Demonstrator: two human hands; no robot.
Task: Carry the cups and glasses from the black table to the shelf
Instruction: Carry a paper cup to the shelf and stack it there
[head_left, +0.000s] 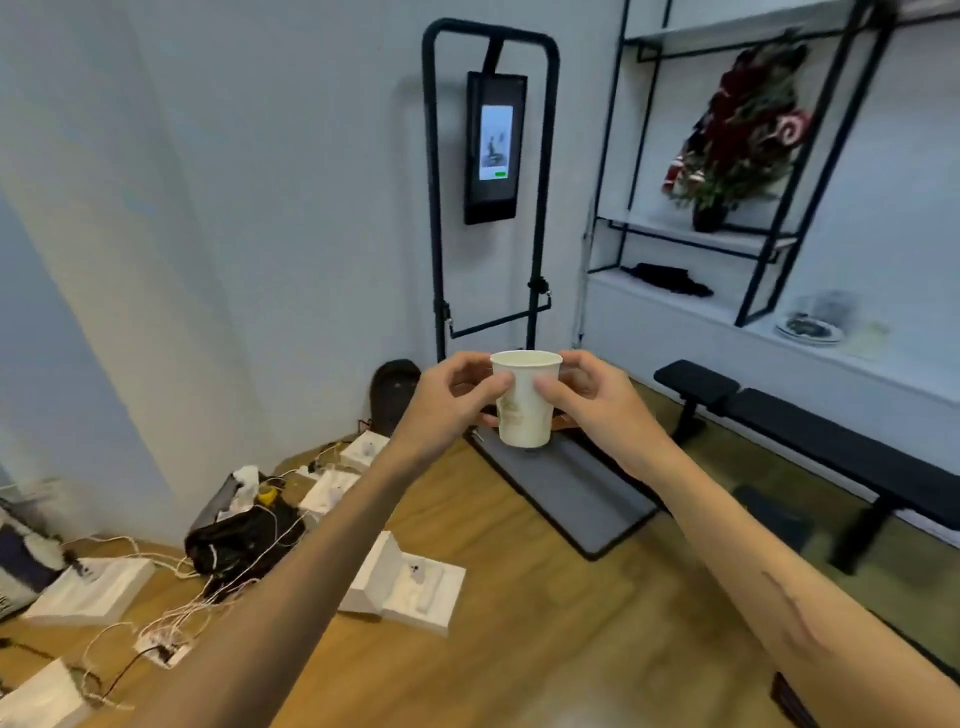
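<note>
I hold a white paper cup (524, 402) upright in front of me, at the middle of the head view. My left hand (452, 397) grips its left side with fingers and thumb curled round it. From the other side my right hand (587, 397) grips it the same way. The shelf (691, 306), white boards in a black metal frame, stands against the wall to the right. On its low board sit a glass (834, 306) and a plate (810, 328). The black table is out of view.
A black bench (810, 431) stands before the shelf. A black stand with a lit screen (493, 148) rises behind a grey mat (571, 493). White boxes (405, 587), a black bag (244, 540) and tangled cables lie on the wooden floor at left. A potted plant (737, 135) fills a shelf bay.
</note>
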